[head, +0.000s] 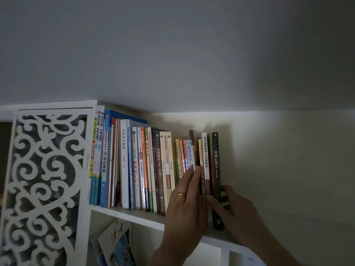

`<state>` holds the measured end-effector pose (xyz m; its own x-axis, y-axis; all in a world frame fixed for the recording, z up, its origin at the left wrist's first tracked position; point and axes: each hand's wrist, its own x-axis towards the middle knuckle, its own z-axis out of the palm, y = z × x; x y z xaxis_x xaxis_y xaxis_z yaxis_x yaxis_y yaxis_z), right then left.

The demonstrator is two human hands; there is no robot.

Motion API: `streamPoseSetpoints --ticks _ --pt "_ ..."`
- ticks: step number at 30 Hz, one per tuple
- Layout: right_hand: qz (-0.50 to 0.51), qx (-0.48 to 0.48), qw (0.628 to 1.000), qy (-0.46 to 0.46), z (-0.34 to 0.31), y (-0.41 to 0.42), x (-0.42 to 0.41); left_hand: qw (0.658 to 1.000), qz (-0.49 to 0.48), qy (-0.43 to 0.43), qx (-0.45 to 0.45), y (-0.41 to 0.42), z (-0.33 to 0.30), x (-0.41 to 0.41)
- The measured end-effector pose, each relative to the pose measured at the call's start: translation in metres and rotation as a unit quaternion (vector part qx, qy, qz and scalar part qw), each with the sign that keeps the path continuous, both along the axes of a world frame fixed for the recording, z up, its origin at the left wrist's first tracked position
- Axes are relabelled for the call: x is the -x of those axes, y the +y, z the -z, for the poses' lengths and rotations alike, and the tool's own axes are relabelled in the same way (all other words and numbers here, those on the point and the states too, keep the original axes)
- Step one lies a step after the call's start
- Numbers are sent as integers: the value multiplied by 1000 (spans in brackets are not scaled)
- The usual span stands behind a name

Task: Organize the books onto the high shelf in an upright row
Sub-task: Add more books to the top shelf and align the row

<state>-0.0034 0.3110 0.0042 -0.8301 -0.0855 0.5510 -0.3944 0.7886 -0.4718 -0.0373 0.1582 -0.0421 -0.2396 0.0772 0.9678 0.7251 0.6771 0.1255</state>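
Right hand [233,205] grip: thumb on the spines, fingers curled behind the black psychology book [216,169], clamping the last few volumes at the row's right end. Left hand [185,196], wearing a gold ring [181,193], lies flat with straight fingers against the neighbouring thin books [184,154]. Row of books [134,166] stands upright on the white high shelf [134,215], beside a carved white panel [44,179]. A magazine [117,244] leans in the compartment below.

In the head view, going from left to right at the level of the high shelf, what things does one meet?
White carved side panel → tall blue book → white book → orange book → left hand → black book at the row's end → right hand → bare wall.
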Motion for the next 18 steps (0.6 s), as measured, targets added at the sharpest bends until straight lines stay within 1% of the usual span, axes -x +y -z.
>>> streamPoseSetpoints --ticks 4,7,9,12,15,18 --pt "-9 2 1000 26 5 3 0 998 -41 -19 -33 10 -3 -5" --pt "-3 -14 998 62 5 -2 -7 996 -91 -5 -14 14 -5 -8" --pt "1 -20 997 69 5 -5 -10 995 -101 -4 -5 15 -7 -10" --pt "7 -21 997 69 6 -4 -6 996 -84 -17 4 18 -15 -15" --pt "4 35 998 48 6 2 -1 999 -29 -33 -29 24 -26 -22" --pt "-4 87 996 17 6 9 4 997 -22 -47 -48 27 -33 -25"
